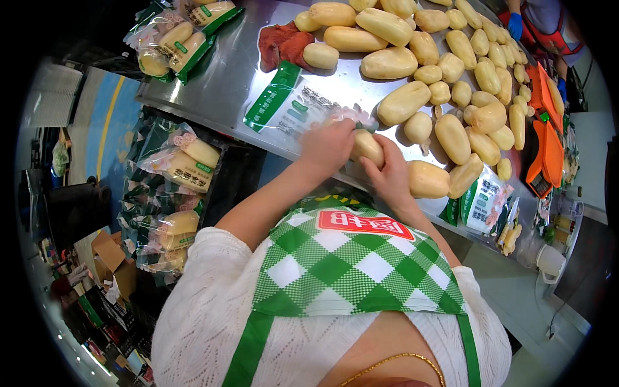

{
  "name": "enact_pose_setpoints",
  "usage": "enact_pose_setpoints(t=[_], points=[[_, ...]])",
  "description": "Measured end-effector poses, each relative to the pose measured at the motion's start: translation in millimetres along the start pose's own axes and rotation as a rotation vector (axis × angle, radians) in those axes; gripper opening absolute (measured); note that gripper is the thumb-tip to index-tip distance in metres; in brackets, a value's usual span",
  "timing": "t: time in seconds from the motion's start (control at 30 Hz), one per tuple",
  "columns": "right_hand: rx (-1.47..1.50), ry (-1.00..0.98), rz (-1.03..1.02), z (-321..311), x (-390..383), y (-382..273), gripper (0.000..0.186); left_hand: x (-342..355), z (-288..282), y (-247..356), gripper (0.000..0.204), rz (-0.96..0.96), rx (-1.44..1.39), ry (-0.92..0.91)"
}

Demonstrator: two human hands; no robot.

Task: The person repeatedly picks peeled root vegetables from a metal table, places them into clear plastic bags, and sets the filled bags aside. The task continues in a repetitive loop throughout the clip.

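Note:
At the table's near edge, my right hand [391, 171] has its fingers closed round a short, pale yellow lotus root piece [367, 148]. My left hand [327, 147] is closed on one end of a clear plastic bag [284, 106] with a green band, right beside that piece. The bag lies flat on the metal table and points away to the left. Part of its end is hidden under my left fingers, so I cannot tell whether the piece is inside it. Two more lotus root pieces [428, 179] lie just right of my right hand.
Many loose lotus roots [403, 103] cover the metal table [213, 90]. A reddish-brown cloth [284, 45] lies at the far left. Filled bags [174, 42] rest on the table corner, more [184, 158] in a crate at left. Orange trays [547, 151] and a co-worker's blue-gloved hand [514, 26] are at right.

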State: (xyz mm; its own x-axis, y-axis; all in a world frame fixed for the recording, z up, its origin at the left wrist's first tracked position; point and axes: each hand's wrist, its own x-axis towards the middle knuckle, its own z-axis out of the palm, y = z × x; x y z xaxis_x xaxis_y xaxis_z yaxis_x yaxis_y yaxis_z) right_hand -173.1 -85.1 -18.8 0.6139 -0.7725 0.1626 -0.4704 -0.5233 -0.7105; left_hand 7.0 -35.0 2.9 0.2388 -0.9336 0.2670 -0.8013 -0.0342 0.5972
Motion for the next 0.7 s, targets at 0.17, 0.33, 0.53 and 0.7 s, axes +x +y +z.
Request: enact_pose_setpoints(t=[0.17, 0.33, 0.53, 0.7], points=[[0.517, -0.038, 0.249, 37, -4, 5, 0.054, -9, 10, -7, 0.008, 0.026, 0.059, -0.012], [0.501, 0.051, 0.211, 60, 15, 12, 0.04, -12, 22, -9, 0.008, 0.069, 0.004, 0.025], [0.412, -0.122, 0.268, 65, 42, 1, 0.028, -6, 19, -16, 0.006, 0.092, 0.079, 0.081], [0.182, -0.28, 0.014, 83, 35, 23, 0.039, -3, 14, -8, 0.008, 0.088, 0.062, 0.028]])
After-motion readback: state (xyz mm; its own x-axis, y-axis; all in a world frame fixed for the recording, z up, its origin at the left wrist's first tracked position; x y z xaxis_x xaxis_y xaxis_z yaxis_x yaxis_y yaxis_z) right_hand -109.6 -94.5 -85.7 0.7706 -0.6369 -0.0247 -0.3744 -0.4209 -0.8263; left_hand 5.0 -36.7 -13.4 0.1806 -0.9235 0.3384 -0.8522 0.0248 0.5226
